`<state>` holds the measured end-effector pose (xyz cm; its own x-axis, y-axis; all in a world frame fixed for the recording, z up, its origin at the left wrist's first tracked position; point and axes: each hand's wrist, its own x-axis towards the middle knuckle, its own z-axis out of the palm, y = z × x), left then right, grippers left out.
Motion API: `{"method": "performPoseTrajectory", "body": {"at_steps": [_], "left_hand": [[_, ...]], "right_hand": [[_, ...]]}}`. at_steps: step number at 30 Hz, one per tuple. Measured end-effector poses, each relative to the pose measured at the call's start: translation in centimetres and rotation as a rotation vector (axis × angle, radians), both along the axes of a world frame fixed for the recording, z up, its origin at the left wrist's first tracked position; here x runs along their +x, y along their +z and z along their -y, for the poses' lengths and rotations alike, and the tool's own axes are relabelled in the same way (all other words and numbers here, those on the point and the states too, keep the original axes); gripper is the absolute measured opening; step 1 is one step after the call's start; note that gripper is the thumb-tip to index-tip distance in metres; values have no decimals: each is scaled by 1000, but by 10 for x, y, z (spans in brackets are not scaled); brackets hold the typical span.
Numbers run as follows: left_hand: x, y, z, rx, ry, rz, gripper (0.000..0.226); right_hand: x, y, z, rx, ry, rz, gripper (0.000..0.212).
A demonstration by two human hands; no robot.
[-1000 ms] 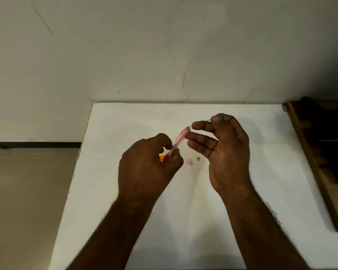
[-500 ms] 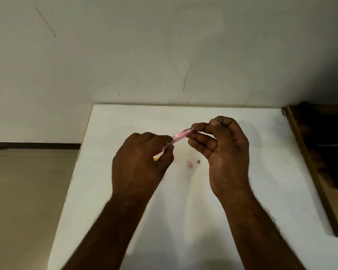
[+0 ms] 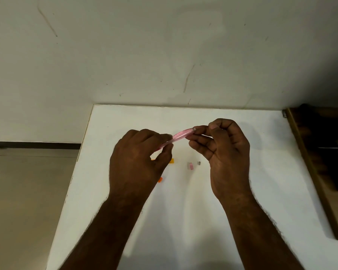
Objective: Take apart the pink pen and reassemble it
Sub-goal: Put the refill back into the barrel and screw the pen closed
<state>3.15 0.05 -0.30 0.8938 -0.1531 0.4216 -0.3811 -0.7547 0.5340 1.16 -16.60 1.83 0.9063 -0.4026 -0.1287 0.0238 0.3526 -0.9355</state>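
Note:
The translucent pink pen barrel (image 3: 177, 137) is held in the air above the white table (image 3: 183, 201), tilted up to the right. My left hand (image 3: 141, 162) grips its lower end between thumb and fingers. My right hand (image 3: 222, 151) pinches the barrel's upper end with thumb and forefinger. On the table below lie a small pink piece (image 3: 190, 166) and a tiny grey piece (image 3: 198, 163). Orange bits (image 3: 171, 161) show from behind my left hand, another orange bit (image 3: 160, 179) near its wrist.
The table stands against a pale wall (image 3: 164, 55). Its left edge drops to a beige floor (image 3: 27, 191). A dark wooden unit (image 3: 320, 152) with a metal object adjoins the table's right side.
The barrel has tipped lower toward horizontal as my left hand rolled over its lower end. My right hand closed its thumb and forefinger on the barrel's upper tip.

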Motion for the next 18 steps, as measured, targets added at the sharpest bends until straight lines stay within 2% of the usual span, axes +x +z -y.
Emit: {"method": "performPoseTrajectory", "body": {"at_steps": [6,12,18], "left_hand": [[3,-3,-2,-18,-36,30,18],[8,-1,-8,-9,-44,48,19],[9,0,-10,-4,-35,32,19]], "right_hand": [[0,-5,-1,-107,23,-30,19],[0,-10,-3,-107,99,-128,20],[1,-14,-2,-128,96,-141,23]]}}
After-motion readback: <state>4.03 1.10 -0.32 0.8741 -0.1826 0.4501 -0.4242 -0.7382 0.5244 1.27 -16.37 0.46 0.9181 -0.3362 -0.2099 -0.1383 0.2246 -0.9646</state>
